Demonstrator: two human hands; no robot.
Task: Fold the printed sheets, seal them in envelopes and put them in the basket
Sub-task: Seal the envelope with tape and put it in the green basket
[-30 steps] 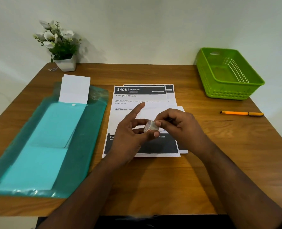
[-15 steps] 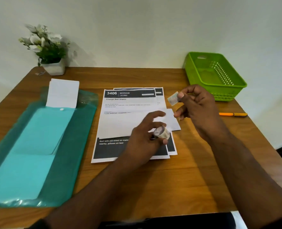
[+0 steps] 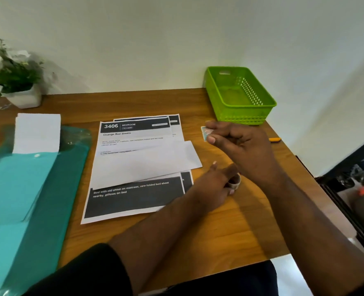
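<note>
Wooden brown tabletop (image 3: 230, 227) carries everything. Far left: teal translucent plastic folder (image 3: 55, 189) with paler teal sheets inside and a white paper slip (image 3: 38, 133) lying over its top end. Centre: stack of white printed sheets with black header and footer bands (image 3: 134, 195), top one reads "3406 BEDROOM / Change Bed Sheets". White oblong paper envelope (image 3: 147, 163) lies slanted across the middle of that stack, its right end sticking past the sheets' right edge. Back right corner: bright green perforated plastic basket (image 3: 239, 97), nothing visible inside. White pot of white flowers (image 3: 14, 75) at back left. Orange pen (image 3: 274, 139) just right of the raised hand, mostly hidden behind it.

Right hand (image 3: 238, 144): raised above the table, between envelope and basket, fingers curled, thumb and forefinger pinching a small pale sticker piece (image 3: 205, 132) with faint red-blue print. Blurred, can't read it. Sticker is clear of the envelope, near the basket's front wall.

Left hand (image 3: 215, 180): low at the table, just right of the sheets' lower right corner, below the envelope's right end. Fingers curled round a small tan tape roll (image 3: 235, 182), index finger poking out toward the envelope but not touching it.
</note>
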